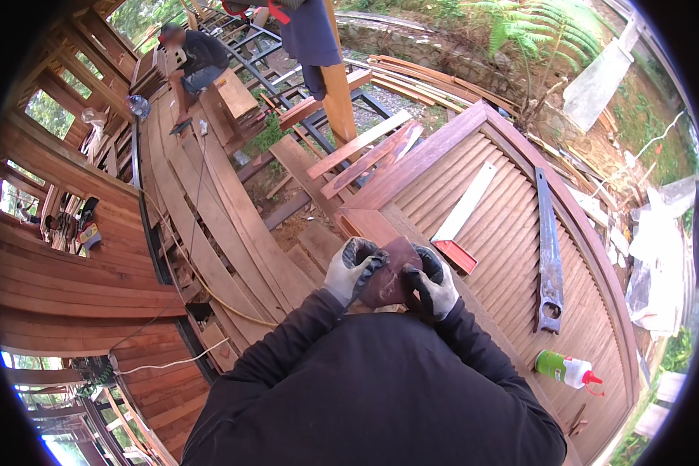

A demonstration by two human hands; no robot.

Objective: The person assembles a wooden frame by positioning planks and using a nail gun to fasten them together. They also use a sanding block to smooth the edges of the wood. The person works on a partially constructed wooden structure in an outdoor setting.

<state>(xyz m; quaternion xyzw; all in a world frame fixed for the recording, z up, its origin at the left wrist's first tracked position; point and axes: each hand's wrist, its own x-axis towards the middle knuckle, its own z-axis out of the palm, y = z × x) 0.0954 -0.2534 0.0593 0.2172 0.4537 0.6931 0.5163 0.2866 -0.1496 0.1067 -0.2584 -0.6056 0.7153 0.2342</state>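
Both of my hands wear white gloves with dark finger coatings. A reddish-brown sheet of sandpaper (385, 281), marked with pale scuffs, is held up in front of my chest. My left hand (351, 269) pinches its left edge with bent fingers. On the opposite edge, my right hand (433, 283) grips it with thumb and fingers. Beyond the sheet is the corner of a wooden frame (371, 225). A try square (467, 210) with a red handle lies to the right of my hands, on a slatted wooden shutter panel (493, 272).
A handsaw (547, 248) and a white-and-green glue bottle (567, 368) with a red cap lie on the panel. Long planks (210, 225) run along the left. A wooden post (339, 101) stands ahead. At the far left, another person (194, 58) bends over boards.
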